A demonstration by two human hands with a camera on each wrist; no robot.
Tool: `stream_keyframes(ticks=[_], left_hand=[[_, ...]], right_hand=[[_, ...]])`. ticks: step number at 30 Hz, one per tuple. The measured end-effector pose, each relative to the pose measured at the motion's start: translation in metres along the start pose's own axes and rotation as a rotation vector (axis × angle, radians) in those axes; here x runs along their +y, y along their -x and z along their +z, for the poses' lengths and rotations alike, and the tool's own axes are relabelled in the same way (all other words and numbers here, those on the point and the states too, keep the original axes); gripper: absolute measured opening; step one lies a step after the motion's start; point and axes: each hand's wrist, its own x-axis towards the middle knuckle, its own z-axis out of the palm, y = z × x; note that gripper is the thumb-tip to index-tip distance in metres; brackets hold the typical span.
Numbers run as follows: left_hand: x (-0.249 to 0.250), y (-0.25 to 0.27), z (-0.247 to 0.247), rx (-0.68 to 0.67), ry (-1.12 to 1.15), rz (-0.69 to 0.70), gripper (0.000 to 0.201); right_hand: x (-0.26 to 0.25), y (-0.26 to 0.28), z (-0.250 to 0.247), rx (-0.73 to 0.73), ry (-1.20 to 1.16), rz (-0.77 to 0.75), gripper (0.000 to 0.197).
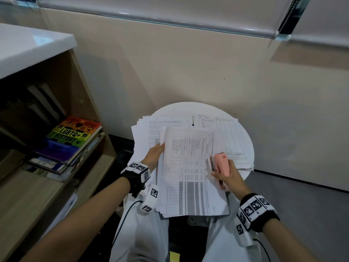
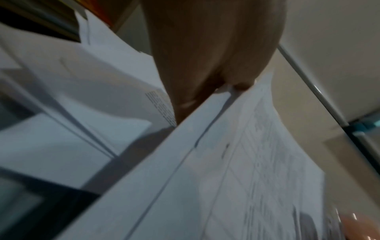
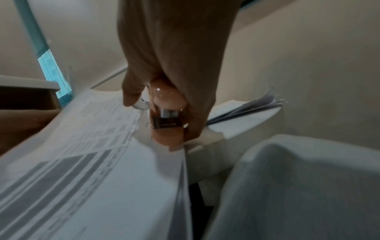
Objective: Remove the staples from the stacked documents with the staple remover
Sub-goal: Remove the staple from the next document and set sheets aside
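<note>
Pink staple remover [image 1: 221, 167] sits gripped in the right hand [image 1: 229, 178] at the four-o'clock edge of the stacked documents [image 1: 188, 167] on the round table [image 1: 188, 108], while the left-wrist view shows the left hand [image 2: 213, 48] pinching a lifted sheet, and the right-wrist view shows fingers [image 3: 193, 123] curled around the tool.

Small round white table [image 1: 188, 108] under loose stacks of printed documents [image 1: 222, 129].

Right hand [image 1: 229, 176] grips pink staple remover [image 1: 221, 164] on documents [image 1: 190, 167].
</note>
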Motion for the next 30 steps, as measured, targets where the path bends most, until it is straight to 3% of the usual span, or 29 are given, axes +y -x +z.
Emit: stream_keyframes(ticks=[4,8,11,14,17,19,21,26,30], left_hand=[[0.01,0.013,0.013,0.0,0.006,0.071,0.054],[0.017,0.021,0.02,0.07,-0.112,0.322,0.039],[0.044,0.025,0.026,0.128,-0.216,0.516,0.034],[0.085,0.034,0.039,0.249,-0.133,0.756,0.054],[0.105,0.032,0.042,0.414,-0.114,0.917,0.07],[0.105,0.028,0.037,0.453,-0.099,0.905,0.081],[0.096,0.026,0.03,0.415,-0.063,0.807,0.079],[0.073,0.018,0.026,0.254,-0.129,0.601,0.04],[0.082,0.012,0.031,0.182,-0.201,0.611,0.027]], right_hand=[[-0.002,-0.001,0.005,-0.001,-0.057,0.001,0.062],[-0.035,0.01,0.005,-0.087,0.01,-0.067,0.058],[-0.073,0.022,0.007,-0.043,0.023,-0.234,0.055],[-0.105,0.03,0.016,0.083,-0.097,-0.482,0.044],[-0.12,0.033,0.021,0.097,-0.154,-0.576,0.044],[-0.117,0.032,0.019,0.051,-0.178,-0.543,0.048],[-0.11,0.029,0.016,0.022,-0.197,-0.484,0.058],[-0.104,0.019,0.013,0.03,-0.159,-0.409,0.069],[-0.116,0.014,0.015,0.042,-0.125,-0.429,0.067]])
